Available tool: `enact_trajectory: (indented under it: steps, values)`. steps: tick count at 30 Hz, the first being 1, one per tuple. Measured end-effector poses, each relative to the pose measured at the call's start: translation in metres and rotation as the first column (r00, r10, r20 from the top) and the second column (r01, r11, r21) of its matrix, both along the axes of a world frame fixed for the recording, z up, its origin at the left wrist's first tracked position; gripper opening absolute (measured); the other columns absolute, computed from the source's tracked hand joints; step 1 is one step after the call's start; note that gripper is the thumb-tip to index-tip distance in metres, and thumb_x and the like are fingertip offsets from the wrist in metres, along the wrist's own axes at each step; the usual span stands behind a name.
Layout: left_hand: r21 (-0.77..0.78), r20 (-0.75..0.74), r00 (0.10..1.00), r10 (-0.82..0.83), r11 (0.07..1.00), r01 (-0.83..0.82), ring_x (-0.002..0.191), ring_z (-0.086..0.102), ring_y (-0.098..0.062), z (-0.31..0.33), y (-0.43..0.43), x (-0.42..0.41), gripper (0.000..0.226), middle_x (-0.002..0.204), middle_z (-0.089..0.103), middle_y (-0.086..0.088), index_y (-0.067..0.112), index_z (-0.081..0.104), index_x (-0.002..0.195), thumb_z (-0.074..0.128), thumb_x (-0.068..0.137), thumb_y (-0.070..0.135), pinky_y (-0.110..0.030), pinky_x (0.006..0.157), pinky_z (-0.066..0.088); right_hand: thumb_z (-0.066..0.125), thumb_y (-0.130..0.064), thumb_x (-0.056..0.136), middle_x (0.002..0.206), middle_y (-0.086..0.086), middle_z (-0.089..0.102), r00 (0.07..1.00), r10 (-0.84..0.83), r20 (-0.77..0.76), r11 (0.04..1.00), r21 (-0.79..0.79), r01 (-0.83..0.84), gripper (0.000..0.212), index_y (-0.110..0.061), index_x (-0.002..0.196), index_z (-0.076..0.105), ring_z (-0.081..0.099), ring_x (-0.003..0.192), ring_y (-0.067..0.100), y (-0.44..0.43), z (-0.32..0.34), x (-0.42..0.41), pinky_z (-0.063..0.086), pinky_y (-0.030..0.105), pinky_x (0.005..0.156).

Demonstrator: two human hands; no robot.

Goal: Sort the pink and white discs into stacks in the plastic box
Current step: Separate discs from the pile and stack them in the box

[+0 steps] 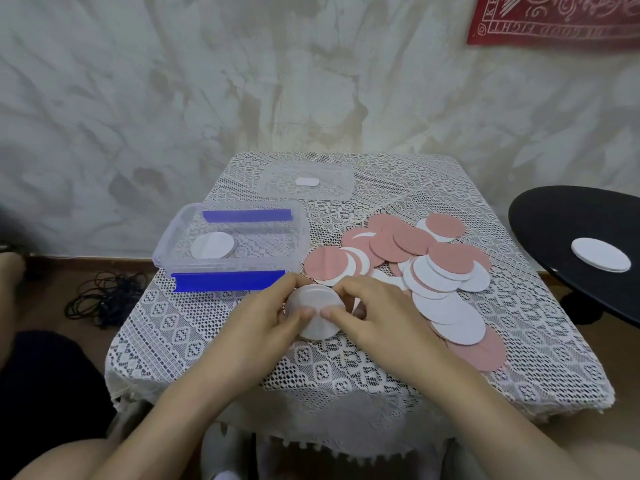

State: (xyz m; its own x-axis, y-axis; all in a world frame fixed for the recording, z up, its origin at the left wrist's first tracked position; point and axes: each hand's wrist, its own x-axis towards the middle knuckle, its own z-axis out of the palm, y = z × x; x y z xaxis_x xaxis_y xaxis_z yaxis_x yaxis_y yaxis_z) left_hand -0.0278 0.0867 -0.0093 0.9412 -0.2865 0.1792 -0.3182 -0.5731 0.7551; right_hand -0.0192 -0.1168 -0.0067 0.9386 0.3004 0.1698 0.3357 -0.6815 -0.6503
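Tabletop, lace-covered, was noted. Box was set open at its left side. A boxed stack of white discs was seen at its left end. Pile of loose pink and white discs was spread to the right, just beside the right hand. Left hand and right hand were both curled round a held stack of white discs, thumbs pressed on its near edge. Box lay ahead and left of it; left hand was judged nearer.
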Motion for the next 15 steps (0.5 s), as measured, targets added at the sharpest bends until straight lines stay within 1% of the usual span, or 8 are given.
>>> enact_trajectory:
  steps: [1, 3, 6, 8, 10, 13, 14, 15]
  values:
    - [0.028, 0.029, 0.999, 0.026, 0.999, -0.027, 0.077, 0.067, -0.013, -0.001, 0.004, -0.001, 0.016, 0.089, 0.072, 0.008, 0.04, 0.058, 0.111, 0.057, 0.095, 0.04, -0.043, 0.072, 0.054, 0.061, -0.05, 0.094, 0.082, -0.011, 0.059, 1.0, 0.012, 0.024, 1.0, -0.027, -0.011, 0.019, -0.032, 0.09, 0.06, 0.056, 0.071, 0.003, 0.002, 0.002, -0.001, 0.042, 0.023, 0.064]
    - [0.096, 0.096, 0.993, 0.067, 0.992, -0.077, 0.074, 0.064, -0.008, -0.004, 0.013, -0.007, 0.016, 0.085, 0.07, 0.013, 0.04, 0.057, 0.111, 0.054, 0.096, 0.044, -0.035, 0.066, 0.05, 0.059, -0.05, 0.096, 0.078, -0.01, 0.059, 0.997, 0.039, 0.059, 0.998, -0.05, -0.036, 0.016, -0.035, 0.096, 0.061, 0.056, 0.072, 0.005, 0.004, 0.005, -0.002, 0.041, 0.022, 0.063]
    - [0.156, 0.188, 0.978, 0.089, 0.98, -0.12, 0.073, 0.061, -0.004, -0.007, 0.019, -0.02, 0.024, 0.084, 0.068, 0.015, 0.039, 0.057, 0.115, 0.046, 0.097, 0.049, -0.033, 0.065, 0.048, 0.059, -0.044, 0.098, 0.072, -0.008, 0.065, 0.995, 0.073, 0.074, 0.997, -0.005, -0.073, 0.009, -0.036, 0.1, 0.063, 0.059, 0.071, 0.009, 0.008, 0.006, -0.003, 0.041, 0.02, 0.059]
    - [0.158, 0.252, 0.96, 0.117, 0.974, -0.161, 0.072, 0.058, -0.003, -0.007, 0.02, -0.024, 0.022, 0.082, 0.065, 0.016, 0.037, 0.057, 0.115, 0.045, 0.097, 0.042, -0.031, 0.063, 0.047, 0.059, -0.041, 0.099, 0.072, -0.011, 0.067, 0.993, 0.08, 0.081, 0.995, 0.06, -0.085, 0.003, -0.038, 0.1, 0.061, 0.062, 0.07, 0.01, 0.012, 0.004, -0.006, 0.045, 0.022, 0.06]
    - [0.172, 0.302, 0.945, 0.124, 0.968, -0.182, 0.073, 0.056, -0.004, -0.007, 0.02, -0.023, 0.018, 0.081, 0.062, 0.017, 0.036, 0.056, 0.113, 0.046, 0.098, 0.035, -0.03, 0.063, 0.045, 0.059, -0.04, 0.099, 0.074, -0.014, 0.068, 0.992, 0.077, 0.099, 0.993, 0.079, -0.085, 0.002, -0.039, 0.1, 0.058, 0.063, 0.069, 0.01, 0.014, -0.001, -0.007, 0.048, 0.027, 0.061]
    - [0.226, 0.259, 0.962, 0.088, 0.963, -0.149, 0.077, 0.055, -0.007, -0.014, 0.02, -0.019, 0.012, 0.084, 0.061, 0.015, 0.031, 0.056, 0.11, 0.049, 0.1, 0.03, -0.035, 0.066, 0.045, 0.056, -0.041, 0.1, 0.074, -0.016, 0.066, 0.992, 0.092, 0.082, 0.996, 0.001, -0.092, 0.005, -0.038, 0.103, 0.057, 0.062, 0.069, 0.008, 0.018, -0.008, -0.007, 0.05, 0.033, 0.065]
    - [0.224, 0.246, 0.966, 0.082, 0.965, -0.139, 0.075, 0.054, -0.008, -0.016, 0.02, -0.019, 0.009, 0.082, 0.06, 0.015, 0.029, 0.056, 0.106, 0.049, 0.1, 0.029, -0.035, 0.066, 0.045, 0.055, -0.041, 0.1, 0.073, -0.016, 0.065, 0.992, 0.098, 0.082, 0.995, -0.021, -0.096, 0.005, -0.037, 0.103, 0.056, 0.06, 0.069, 0.008, 0.018, -0.009, -0.007, 0.049, 0.033, 0.065]
    - [0.213, 0.251, 0.964, 0.084, 0.967, -0.139, 0.073, 0.052, -0.007, -0.017, 0.019, -0.019, 0.005, 0.079, 0.058, 0.014, 0.028, 0.054, 0.1, 0.049, 0.099, 0.028, -0.032, 0.064, 0.044, 0.054, -0.041, 0.101, 0.072, -0.017, 0.063, 0.991, 0.099, 0.094, 0.995, -0.029, -0.096, 0.005, -0.037, 0.103, 0.055, 0.06, 0.069, 0.009, 0.019, -0.009, -0.008, 0.047, 0.032, 0.064]
